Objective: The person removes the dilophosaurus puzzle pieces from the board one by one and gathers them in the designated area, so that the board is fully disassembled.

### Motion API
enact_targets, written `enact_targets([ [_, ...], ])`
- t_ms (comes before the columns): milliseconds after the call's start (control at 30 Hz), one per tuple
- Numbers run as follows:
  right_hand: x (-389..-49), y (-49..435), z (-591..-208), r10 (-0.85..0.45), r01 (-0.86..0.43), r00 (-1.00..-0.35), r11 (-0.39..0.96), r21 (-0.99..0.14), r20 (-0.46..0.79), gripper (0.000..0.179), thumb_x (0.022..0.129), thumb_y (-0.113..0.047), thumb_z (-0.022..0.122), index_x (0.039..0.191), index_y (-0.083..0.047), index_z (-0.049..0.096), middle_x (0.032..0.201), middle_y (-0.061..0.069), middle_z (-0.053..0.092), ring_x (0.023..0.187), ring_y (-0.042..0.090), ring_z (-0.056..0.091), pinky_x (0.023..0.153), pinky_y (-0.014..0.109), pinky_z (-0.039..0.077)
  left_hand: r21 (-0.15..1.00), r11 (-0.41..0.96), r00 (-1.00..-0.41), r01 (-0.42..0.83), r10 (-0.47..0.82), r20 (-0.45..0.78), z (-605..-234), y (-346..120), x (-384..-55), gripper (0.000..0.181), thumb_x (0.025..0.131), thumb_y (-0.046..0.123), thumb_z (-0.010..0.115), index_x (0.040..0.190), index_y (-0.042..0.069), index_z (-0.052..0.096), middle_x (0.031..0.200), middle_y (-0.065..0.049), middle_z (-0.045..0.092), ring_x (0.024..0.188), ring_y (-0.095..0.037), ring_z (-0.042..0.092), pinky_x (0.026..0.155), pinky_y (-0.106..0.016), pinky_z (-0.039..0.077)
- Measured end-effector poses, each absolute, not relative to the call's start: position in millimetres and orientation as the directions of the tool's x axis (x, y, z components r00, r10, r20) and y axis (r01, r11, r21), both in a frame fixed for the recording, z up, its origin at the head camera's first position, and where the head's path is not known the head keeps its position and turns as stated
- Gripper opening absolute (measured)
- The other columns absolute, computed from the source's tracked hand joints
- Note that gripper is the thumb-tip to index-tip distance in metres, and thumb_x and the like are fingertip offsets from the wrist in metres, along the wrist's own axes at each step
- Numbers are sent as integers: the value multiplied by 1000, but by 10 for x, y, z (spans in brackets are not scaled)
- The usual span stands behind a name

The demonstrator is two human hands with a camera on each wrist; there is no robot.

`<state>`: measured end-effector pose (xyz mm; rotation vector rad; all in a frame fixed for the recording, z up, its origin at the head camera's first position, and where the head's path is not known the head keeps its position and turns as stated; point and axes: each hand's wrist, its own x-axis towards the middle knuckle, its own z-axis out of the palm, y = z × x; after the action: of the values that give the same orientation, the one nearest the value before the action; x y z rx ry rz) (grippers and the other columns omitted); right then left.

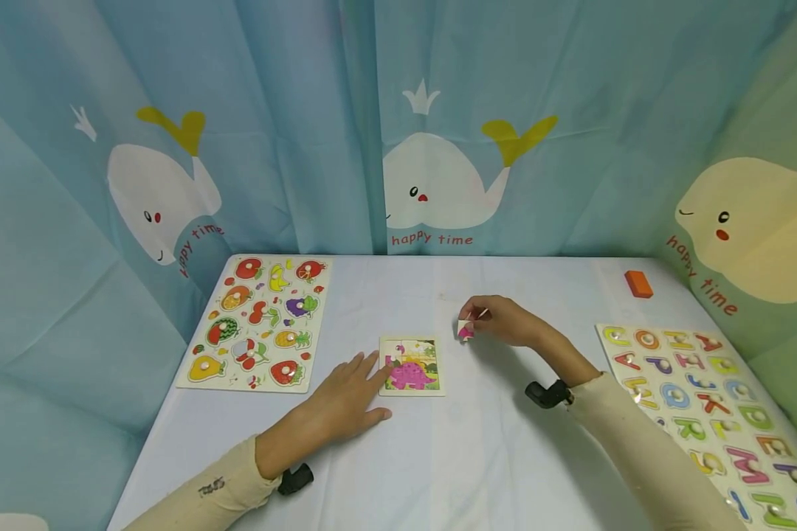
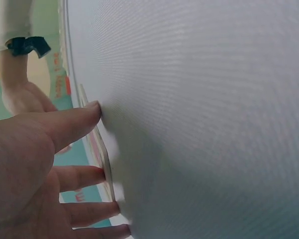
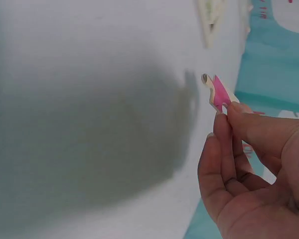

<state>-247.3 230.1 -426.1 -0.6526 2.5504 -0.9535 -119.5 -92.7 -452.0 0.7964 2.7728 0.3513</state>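
Note:
A small square jigsaw puzzle (image 1: 412, 380) with a pink dinosaur lies in a pale frame at the table's middle. My left hand (image 1: 345, 394) has its fingers spread, fingertips at the puzzle's left edge and one finger reaching over the picture. In the left wrist view, the left thumb (image 2: 74, 122) extends beside the frame's edge. Between thumb and fingertips, my right hand (image 1: 501, 321) pinches a pink and white puzzle piece (image 3: 220, 93), held above the table to the right of the puzzle. A rounded tab shows on the piece in the right wrist view.
A fruit peg board (image 1: 255, 324) lies at the left of the table. On the right is an alphabet board (image 1: 704, 413) with colourful letters. An orange block (image 1: 638, 285) sits at the back right. A blue whale-print curtain (image 1: 332, 147) hangs behind the table.

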Motion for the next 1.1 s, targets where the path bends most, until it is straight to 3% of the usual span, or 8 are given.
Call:
enact_targets([
  [267, -2509, 2309, -4437, -487, -320, -864, 729, -605, -130, 9, 103, 1, 62, 109, 0, 69, 101, 12, 68, 94, 25, 58, 86, 40, 51, 291, 824, -826, 486, 542, -156, -4529, -927, -1199, 72, 100, 45, 71, 159, 10, 48, 167, -21, 37, 154, -45, 36, 122, -58, 38],
  [500, -2487, 2305, -4486, -470, -315, -874, 740, -594, -122, 8, 102, 0, 65, 109, 1, 69, 96, 11, 65, 90, 24, 52, 82, 39, 46, 292, 824, -825, 485, 542, -158, -4547, -928, -1199, 72, 100, 45, 71, 159, 10, 47, 167, -22, 37, 154, -45, 35, 122, -58, 37],
  [833, -2362, 2068, -4481, -404, -352, -914, 753, -556, 31, 18, 98, 5, 65, 116, 2, 68, 107, 20, 63, 100, 33, 61, 87, 46, 54, 290, 827, -826, 482, 539, -163, -4535, -936, -1206, 72, 100, 45, 70, 159, 10, 47, 168, -21, 37, 154, -44, 35, 122, -57, 37],
  [967, -2245, 1850, -4398, -438, -409, -894, 721, -559, 90, 18, 98, 5, 66, 116, 2, 68, 108, 17, 66, 103, 33, 64, 92, 48, 56, 294, 828, -827, 477, 536, -167, -4530, -932, -1204, 72, 100, 45, 71, 159, 10, 48, 168, -21, 37, 155, -44, 35, 122, -58, 37],
  [1100, -2116, 1641, -4378, -479, -432, -875, 713, -552, 67, 23, 98, 2, 70, 121, 0, 68, 117, 14, 67, 110, 32, 65, 98, 48, 57, 289, 829, -826, 479, 537, -173, -4530, -930, -1203, 72, 101, 46, 70, 159, 10, 47, 168, -21, 37, 155, -44, 35, 122, -58, 38],
])
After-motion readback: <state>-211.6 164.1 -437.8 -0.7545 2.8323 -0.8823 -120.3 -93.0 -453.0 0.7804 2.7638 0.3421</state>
